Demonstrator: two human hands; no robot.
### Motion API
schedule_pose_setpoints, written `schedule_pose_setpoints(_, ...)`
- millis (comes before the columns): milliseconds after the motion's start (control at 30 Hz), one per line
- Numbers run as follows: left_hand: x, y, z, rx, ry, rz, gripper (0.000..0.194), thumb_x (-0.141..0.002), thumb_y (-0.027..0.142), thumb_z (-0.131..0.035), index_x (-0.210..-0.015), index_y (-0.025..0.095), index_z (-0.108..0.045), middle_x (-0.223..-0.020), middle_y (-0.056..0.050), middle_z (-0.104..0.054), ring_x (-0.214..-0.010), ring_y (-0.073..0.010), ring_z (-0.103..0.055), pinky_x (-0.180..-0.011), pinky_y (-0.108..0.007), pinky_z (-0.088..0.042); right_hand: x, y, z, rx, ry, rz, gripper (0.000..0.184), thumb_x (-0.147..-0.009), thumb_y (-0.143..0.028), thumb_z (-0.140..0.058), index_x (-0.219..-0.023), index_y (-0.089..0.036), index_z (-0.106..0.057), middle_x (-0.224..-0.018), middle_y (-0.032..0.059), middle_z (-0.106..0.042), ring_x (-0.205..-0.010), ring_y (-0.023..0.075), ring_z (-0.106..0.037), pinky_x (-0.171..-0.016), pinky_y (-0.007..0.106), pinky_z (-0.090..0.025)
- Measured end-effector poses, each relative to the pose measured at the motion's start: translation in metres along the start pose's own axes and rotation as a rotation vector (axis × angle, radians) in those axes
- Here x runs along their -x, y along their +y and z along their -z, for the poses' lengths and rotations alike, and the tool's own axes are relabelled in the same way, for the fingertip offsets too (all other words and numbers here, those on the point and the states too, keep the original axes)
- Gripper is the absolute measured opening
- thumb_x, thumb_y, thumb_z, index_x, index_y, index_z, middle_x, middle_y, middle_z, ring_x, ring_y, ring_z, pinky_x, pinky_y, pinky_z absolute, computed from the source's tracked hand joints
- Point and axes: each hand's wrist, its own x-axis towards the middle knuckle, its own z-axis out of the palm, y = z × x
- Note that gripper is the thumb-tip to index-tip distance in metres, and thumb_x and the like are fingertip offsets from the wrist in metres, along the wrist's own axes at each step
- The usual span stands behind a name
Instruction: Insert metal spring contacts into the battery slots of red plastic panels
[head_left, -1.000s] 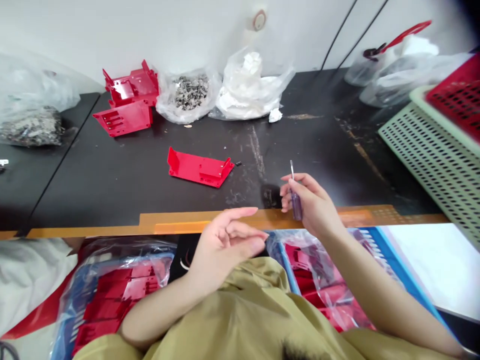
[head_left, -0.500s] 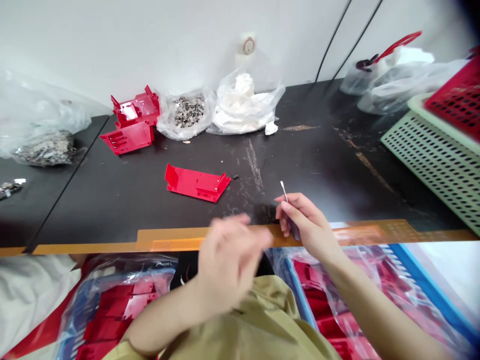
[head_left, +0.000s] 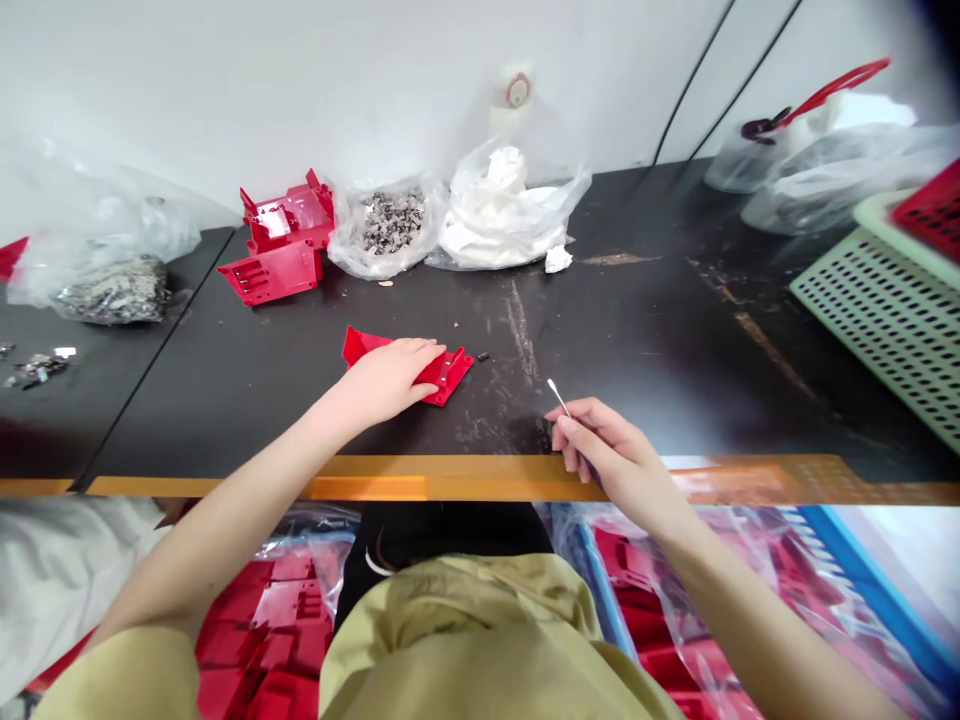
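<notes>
A red plastic part [head_left: 452, 373] with upturned ends lies on the dark table. My left hand [head_left: 386, 385] is over its middle, fingers toward the far side and thumb at the near edge, gripping it; the hand hides much of the part. In my right hand [head_left: 604, 440], near the table's front edge, is a small flat-tipped screwdriver [head_left: 556, 393], its thin metal shaft pointing up and away. Its handle is mostly hidden by the fingers. A tiny dark piece [head_left: 484, 356] lies just right of the red part.
Behind stand more red parts [head_left: 274, 272], a bag of small metal pieces [head_left: 394, 222] and a bag of white material [head_left: 487, 225]. A pale green basket [head_left: 881, 310] is at right. Orange tape [head_left: 480, 478] lines the front edge. Below are blue crates [head_left: 877, 590] of red parts.
My left hand has moved from near my body forward and left onto the red part. My right hand keeps the screwdriver, its tip now tilted further left.
</notes>
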Motion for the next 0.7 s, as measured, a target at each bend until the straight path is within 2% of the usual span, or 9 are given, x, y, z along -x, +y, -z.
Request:
schedule_pose_setpoints(67, -0.006, -0.003, 0.005, -0.026, -0.013, -0.025, 0.051, -0.09, 0.034, -0.062, -0.137, 0.014, -0.053, -0.137, -0.012, -0.061, -0.126, -0.028, -0.056, -0.106, -0.039, -0.044, -0.001, -0.001, 0.0, 0.008, -0.004, -0.01, 0.038, -0.087, -0.057, -0.063, -0.096, -0.019, -0.064, -0.072, -0.0012, -0.058, -0.053, 0.0064, -0.05, -0.044, 0.016, -0.041)
schedule_pose_setpoints(133, -0.008, -0.002, 0.007, -0.055, 0.015, 0.002, 0.049, -0.086, 0.043, -0.066, -0.128, 0.018, -0.059, -0.125, -0.009, -0.067, -0.113, -0.0285, -0.063, -0.093, -0.036, -0.049, -0.001, -0.003, -0.001, 0.002, 0.009, -0.003, 0.04, -0.086, -0.058, -0.063, -0.094, -0.019, -0.064, -0.073, -0.0005, -0.059, -0.055, 0.0074, -0.052, -0.045, 0.017, -0.043)
schedule_pose_setpoints(233, -0.004, 0.008, 0.007, -0.06, 0.111, 0.087, 0.044, -0.084, 0.057, -0.062, -0.105, 0.019, -0.065, -0.105, -0.007, -0.071, -0.092, -0.0275, -0.069, -0.074, -0.034, -0.05, 0.0, -0.011, -0.003, -0.024, 0.048, 0.021, 0.041, -0.086, -0.058, -0.063, -0.096, -0.019, -0.067, -0.068, -0.0012, -0.057, -0.053, 0.0081, -0.052, -0.048, 0.02, -0.044)
schedule_pose_setpoints(300, 0.002, 0.019, 0.005, -0.05, 0.168, 0.162, 0.046, -0.083, 0.062, -0.057, -0.092, 0.018, -0.063, -0.092, -0.006, -0.071, -0.081, -0.0267, -0.069, -0.068, -0.033, -0.048, 0.0, -0.016, -0.005, -0.011, 0.067, 0.023, 0.04, -0.089, -0.056, -0.06, -0.099, -0.019, -0.069, -0.063, -0.0035, -0.05, -0.047, 0.0063, -0.043, -0.045, 0.02, -0.038)
schedule_pose_setpoints(400, 0.01, 0.033, -0.002, -0.071, 0.194, 0.282, 0.048, -0.083, 0.064, -0.055, -0.09, 0.017, -0.059, -0.086, -0.009, -0.071, -0.075, -0.0292, -0.07, -0.064, -0.035, -0.047, 0.0, -0.02, -0.008, 0.075, 0.056, 0.044, 0.039, -0.093, -0.051, -0.055, -0.104, -0.018, -0.072, -0.064, -0.0035, -0.046, -0.048, 0.0063, -0.037, -0.046, 0.022, -0.035)
schedule_pose_setpoints(533, 0.012, 0.041, -0.015, -0.106, 0.207, 0.381, 0.054, -0.083, 0.067, -0.054, -0.094, 0.015, -0.058, -0.085, -0.013, -0.072, -0.075, -0.0334, -0.071, -0.062, -0.036, -0.048, -0.006, -0.017, -0.016, 0.19, -0.045, 0.096, 0.045, -0.092, -0.048, -0.055, -0.125, -0.019, -0.062, -0.078, 0.001, -0.06, -0.054, 0.0099, -0.049, -0.049, 0.024, -0.043)
schedule_pose_setpoints(600, 0.013, 0.041, -0.02, -0.087, 0.221, 0.418, 0.056, -0.084, 0.07, -0.052, -0.094, 0.015, -0.057, -0.085, -0.014, -0.071, -0.074, -0.0337, -0.071, -0.062, -0.037, -0.049, -0.011, -0.015, -0.02, 0.197, -0.062, 0.096, 0.044, -0.09, -0.05, -0.058, -0.12, -0.019, -0.061, -0.086, 0.0043, -0.067, -0.059, 0.0123, -0.056, -0.049, 0.025, -0.046)
schedule_pose_setpoints(700, 0.016, 0.038, -0.027, -0.04, 0.218, 0.47, 0.063, -0.085, 0.076, -0.044, -0.096, 0.015, -0.055, -0.082, -0.013, -0.07, -0.074, -0.034, -0.071, -0.061, -0.038, -0.05, -0.022, -0.015, -0.023, 0.248, -0.05, 0.128, 0.035, -0.086, -0.05, -0.064, -0.101, -0.019, -0.068, -0.087, 0.0052, -0.072, -0.066, 0.0149, -0.062, -0.056, 0.026, -0.049)
